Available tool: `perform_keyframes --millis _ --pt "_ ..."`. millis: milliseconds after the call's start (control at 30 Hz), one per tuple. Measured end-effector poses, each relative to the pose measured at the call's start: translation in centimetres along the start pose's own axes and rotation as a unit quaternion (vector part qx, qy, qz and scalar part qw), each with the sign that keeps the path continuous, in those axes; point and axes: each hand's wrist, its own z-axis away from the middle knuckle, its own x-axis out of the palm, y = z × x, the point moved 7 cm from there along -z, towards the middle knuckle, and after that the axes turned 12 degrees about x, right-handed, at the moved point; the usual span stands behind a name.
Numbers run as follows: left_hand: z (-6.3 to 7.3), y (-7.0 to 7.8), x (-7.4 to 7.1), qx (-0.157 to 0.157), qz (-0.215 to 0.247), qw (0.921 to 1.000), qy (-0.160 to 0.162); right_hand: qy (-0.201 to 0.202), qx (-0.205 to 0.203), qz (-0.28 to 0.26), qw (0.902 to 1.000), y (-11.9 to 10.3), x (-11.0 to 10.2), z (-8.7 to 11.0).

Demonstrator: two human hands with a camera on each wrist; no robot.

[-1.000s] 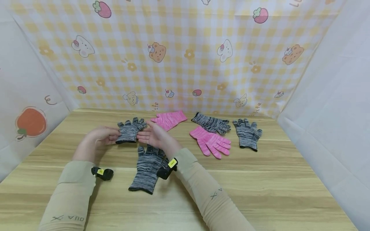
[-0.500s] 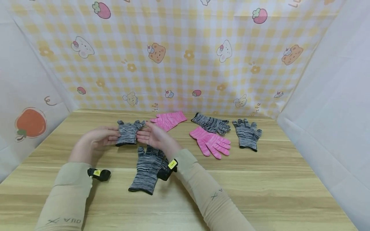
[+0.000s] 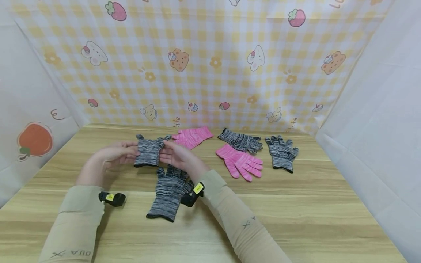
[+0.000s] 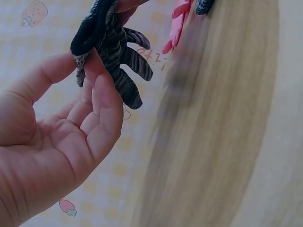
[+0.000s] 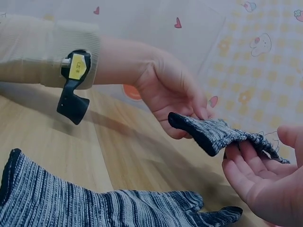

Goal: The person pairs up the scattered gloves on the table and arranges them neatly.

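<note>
Pinching the held glove (image 3: 148, 153), the left hand (image 3: 115, 155) is clamping its grip on one side; the right hand (image 3: 180, 156) is touching the other, though whether its grip is clamping I cannot tell. The held glove is hovering just beyond the near glove (image 3: 165, 195); a pink glove (image 3: 241, 162) is lying right of that on the tabletop (image 3: 263, 219).

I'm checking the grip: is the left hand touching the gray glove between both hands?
Touching: the left wrist view shows the left hand pinching the gray glove near its black cuff.
</note>
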Motion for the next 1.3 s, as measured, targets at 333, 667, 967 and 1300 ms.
perform_keyframes --millis 333,667,967,1300 --pt "0.4 1.4 0.9 0.033 0.021 0.9992 -0.009 0.022 -0.021 0.023 0.9993 -0.3 -0.6 0.5" --pt "0.4 2.3 2.3 0.059 0.024 0.9966 -0.054 0.040 -0.041 0.057 0.9968 -0.7 -0.9 1.2" --pt "0.2 2.5 2.7 0.005 -0.007 1.0000 0.003 0.038 -0.052 0.084 0.9944 -1.1 -0.9 2.3" --pt "-0.1 2.9 3.4 0.003 -0.009 0.9999 0.005 0.032 -0.058 0.101 0.9926 -1.2 -0.8 3.5"
